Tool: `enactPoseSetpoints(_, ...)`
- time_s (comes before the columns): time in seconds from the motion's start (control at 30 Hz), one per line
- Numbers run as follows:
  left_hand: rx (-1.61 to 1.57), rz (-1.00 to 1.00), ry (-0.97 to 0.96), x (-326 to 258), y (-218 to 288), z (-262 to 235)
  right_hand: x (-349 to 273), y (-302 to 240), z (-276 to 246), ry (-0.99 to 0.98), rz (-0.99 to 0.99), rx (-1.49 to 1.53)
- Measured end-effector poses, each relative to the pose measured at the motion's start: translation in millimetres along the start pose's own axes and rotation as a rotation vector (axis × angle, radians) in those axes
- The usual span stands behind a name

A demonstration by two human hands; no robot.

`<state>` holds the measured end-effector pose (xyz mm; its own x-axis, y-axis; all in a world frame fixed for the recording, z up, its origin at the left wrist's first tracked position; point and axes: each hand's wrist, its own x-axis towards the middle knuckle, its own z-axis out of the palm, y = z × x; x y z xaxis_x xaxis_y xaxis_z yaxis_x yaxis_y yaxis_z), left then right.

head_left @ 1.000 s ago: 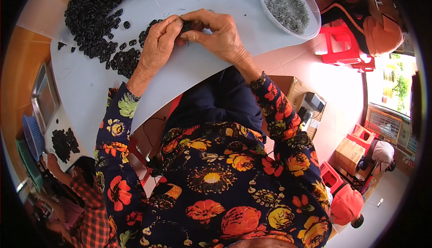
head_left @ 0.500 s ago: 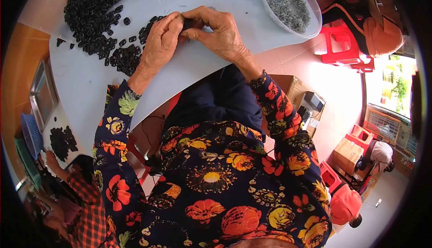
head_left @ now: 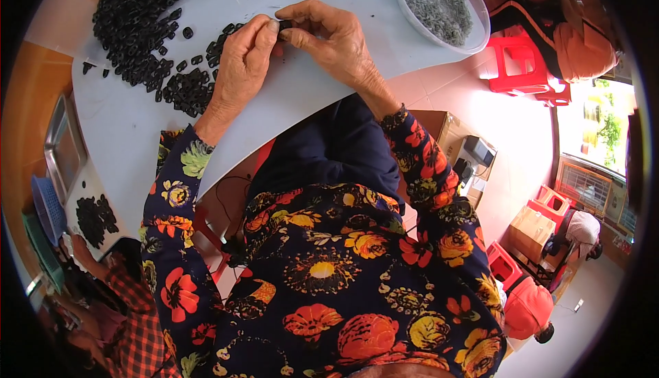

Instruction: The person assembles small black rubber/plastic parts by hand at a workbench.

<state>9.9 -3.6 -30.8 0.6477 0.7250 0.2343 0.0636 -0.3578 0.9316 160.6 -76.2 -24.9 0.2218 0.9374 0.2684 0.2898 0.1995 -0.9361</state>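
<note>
Above the table's near edge, my left hand [head_left: 246, 59] and my right hand [head_left: 331, 38] meet, fingertips pinched together. Between them is a small black part [head_left: 283, 25], mostly covered by the fingers. Both hands are closed around it. Left of my left hand lies a small pile of similar black parts [head_left: 189, 92], and beyond it spreads a large heap of them [head_left: 141, 31]. To the far right stands a clear round tub [head_left: 473, 47] holding many small grey metal pieces [head_left: 436, 6] that look like springs.
The pale table [head_left: 123, 131] curves around me. At left are a metal tray [head_left: 63, 141], a blue basket [head_left: 48, 206] and another black pile [head_left: 96, 221] by a co-worker in a checked sleeve [head_left: 141, 309]. Red stools [head_left: 515, 69] and cardboard boxes [head_left: 530, 232] stand on the right.
My right hand has lifted slightly, its thumb and fingers now nearer the fingertips of my left hand. More of the black part shows between them. The view has shifted slightly.
</note>
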Motion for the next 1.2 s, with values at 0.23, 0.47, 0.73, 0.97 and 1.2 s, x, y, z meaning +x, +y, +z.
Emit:
enactPoseSetpoints(0.23,0.027,0.029,-0.031,3,-3,-1,-1,4,-3,-0.057,0.024,0.138)
enactPoseSetpoints(0.47,0.033,0.013,-0.017,2,3,-1,0,7,-3,-0.082,0.009,0.177)
enactPoseSetpoints(0.73,0.054,0.024,0.010,2,4,-1,0,1,-2,-0.080,0.022,0.145)
enactPoseSetpoints(0.97,0.032,-0.028,0.052,2,5,0,1,0,-1,-0.009,0.006,0.139)
enactPoseSetpoints(1.2,-0.059,-0.087,0.101,3,3,-3,-7,-1,-1,0.045,-0.080,-0.200)
